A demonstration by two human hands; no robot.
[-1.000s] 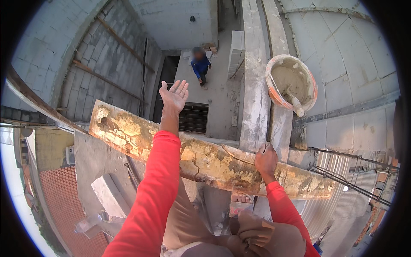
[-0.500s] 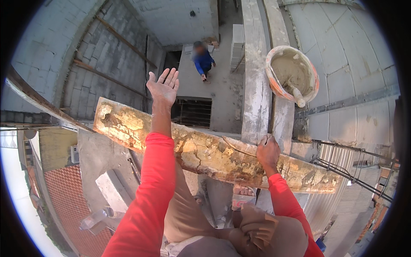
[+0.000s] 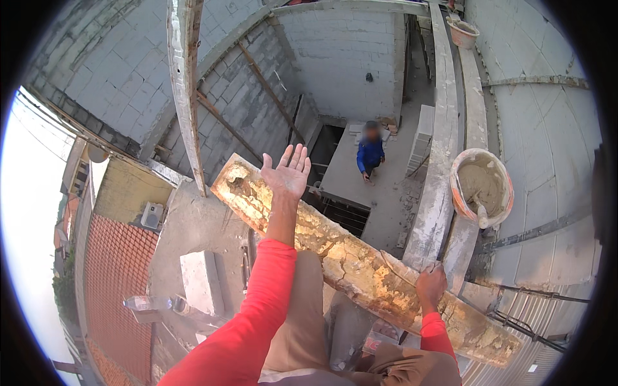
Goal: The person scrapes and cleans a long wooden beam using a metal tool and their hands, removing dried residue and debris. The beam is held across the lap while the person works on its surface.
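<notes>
Held out over the plank, my left hand [image 3: 288,174] is palm up with its fingers stretched apart, and nothing lies in it. My right hand [image 3: 431,287] is closed in a fist at the far edge of the weathered plank [image 3: 360,275]; whatever it grips is hidden by the fingers. The plank is yellowish and brown with cracked, flaking crust, and slants across in front of my knees. Beyond my right hand, a bucket [image 3: 461,198] of grey mortar stands on the long boards, with a pale-handled tool [image 3: 481,215] resting in it.
Below, a person [image 3: 370,154] in blue stands on a concrete floor near a dark grated opening [image 3: 344,215]. Long boards [image 3: 444,148] run away on the right, bearing a second bucket [image 3: 462,33]. At left lie a white block [image 3: 201,282] and a plastic bottle [image 3: 147,302]. An upright timber [image 3: 187,96] rises nearby.
The view has swung left and up, so the plank, bucket and person appear farther right and lower. My left hand stays open, palm up; my right remains closed at the plank.
</notes>
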